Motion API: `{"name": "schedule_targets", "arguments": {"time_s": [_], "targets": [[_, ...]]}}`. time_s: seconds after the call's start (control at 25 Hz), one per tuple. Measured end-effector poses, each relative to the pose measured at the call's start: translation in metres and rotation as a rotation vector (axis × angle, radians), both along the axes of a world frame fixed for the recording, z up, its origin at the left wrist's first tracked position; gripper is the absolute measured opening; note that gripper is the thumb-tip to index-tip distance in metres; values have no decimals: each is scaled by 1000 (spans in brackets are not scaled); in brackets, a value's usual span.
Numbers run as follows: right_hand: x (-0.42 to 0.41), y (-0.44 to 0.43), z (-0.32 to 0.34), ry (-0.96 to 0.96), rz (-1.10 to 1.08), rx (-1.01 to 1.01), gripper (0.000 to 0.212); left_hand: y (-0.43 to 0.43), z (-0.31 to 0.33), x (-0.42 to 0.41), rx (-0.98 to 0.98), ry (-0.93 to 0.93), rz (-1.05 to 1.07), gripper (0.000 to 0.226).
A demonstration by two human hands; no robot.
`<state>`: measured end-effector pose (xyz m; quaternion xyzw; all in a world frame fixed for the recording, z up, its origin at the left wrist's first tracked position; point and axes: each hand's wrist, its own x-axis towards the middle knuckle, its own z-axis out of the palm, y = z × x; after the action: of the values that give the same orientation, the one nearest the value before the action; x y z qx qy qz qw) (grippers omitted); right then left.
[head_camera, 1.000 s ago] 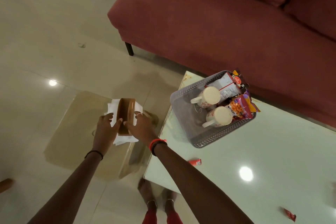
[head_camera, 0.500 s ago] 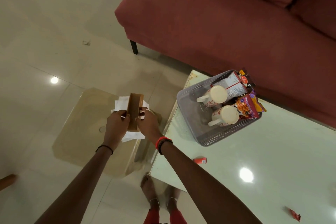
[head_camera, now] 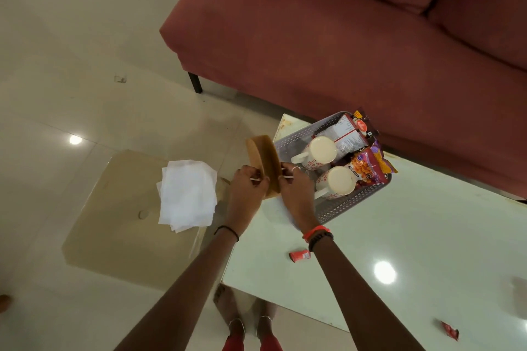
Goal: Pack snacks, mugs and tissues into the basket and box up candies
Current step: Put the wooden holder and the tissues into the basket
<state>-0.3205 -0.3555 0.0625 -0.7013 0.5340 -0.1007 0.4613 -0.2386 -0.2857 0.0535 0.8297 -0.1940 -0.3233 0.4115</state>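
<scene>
The tissue step seems in hand: the left hand [head_camera: 248, 182] and right hand [head_camera: 296, 188] hold a brown holder [head_camera: 265, 162] on edge between them, fingers clamped on its two faces, in the air just beside the basket [head_camera: 356, 199]. Next it probably goes into the basket's bare near-left corner, a tight fit, since two mugs [head_camera: 322, 149] and the snacks [head_camera: 368, 165] fill the rest. The tissues [head_camera: 188, 196] lie loose on the low glass bench [head_camera: 114, 236] to the left, two red candies [head_camera: 299, 255] wait unboxed on the white bench [head_camera: 399, 236], and a red sofa [head_camera: 342, 37] stands behind.
</scene>
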Motion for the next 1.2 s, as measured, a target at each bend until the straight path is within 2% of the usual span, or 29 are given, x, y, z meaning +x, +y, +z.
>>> {"name": "schedule_targets", "arguments": {"time_s": [0.16,0.32,0.44,0.6,0.72,1.0,1.2], "targets": [[-39,-28,-17,100,-59,-16,31,-35,-18,-34,6,75,-77,11],[-57,-47,-47,192,-12,-3,28,-54,-40,-54,65,138,-97,11],[-60,-54,-68,197,19,30,29,-60,-57,-60,130,152,-88,10],[-62,-57,-88,202,36,53,29,-69,-69,-65,194,155,-138,18],[-61,-57,-93,181,44,71,31,-78,-70,-66,256,116,-185,27],[-58,-61,-93,169,66,100,26,-85,-75,-60,303,151,-165,21],[-52,-64,-84,234,73,100,23,-85,-62,-50,364,171,-327,22]]}}
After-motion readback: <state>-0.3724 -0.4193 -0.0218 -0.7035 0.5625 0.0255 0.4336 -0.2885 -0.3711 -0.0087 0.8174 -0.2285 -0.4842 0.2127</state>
